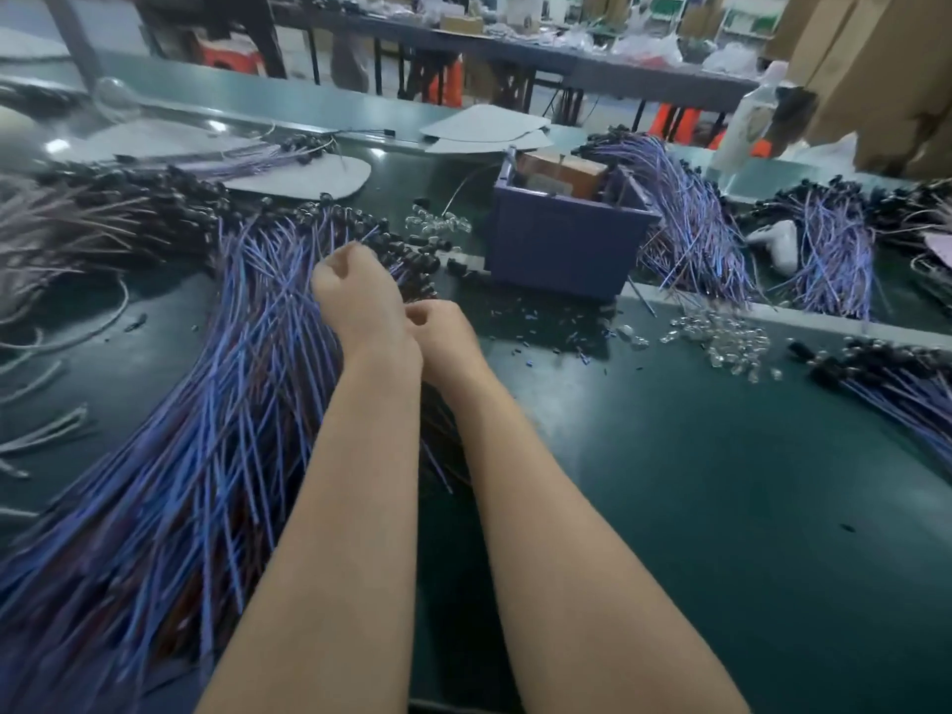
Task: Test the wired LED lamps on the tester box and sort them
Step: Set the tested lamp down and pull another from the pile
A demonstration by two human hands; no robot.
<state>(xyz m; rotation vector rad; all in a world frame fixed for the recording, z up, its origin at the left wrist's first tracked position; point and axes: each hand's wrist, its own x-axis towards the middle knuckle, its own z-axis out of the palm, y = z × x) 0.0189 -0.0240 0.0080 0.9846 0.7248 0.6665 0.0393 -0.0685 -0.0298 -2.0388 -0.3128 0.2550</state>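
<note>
Fanned heap of purple-wired, black-capped lamps (242, 363) — fingers of left hand (355, 296) and right hand (444, 338) curled, hold indiscernible

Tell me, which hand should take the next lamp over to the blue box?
Probably the right hand: it sits nearer the blue tester box, which stands off to its side. The left hand is farther away, over the pile of wired lamps.

wire pile (206, 404) left, tester box (561, 249) ahead
</note>
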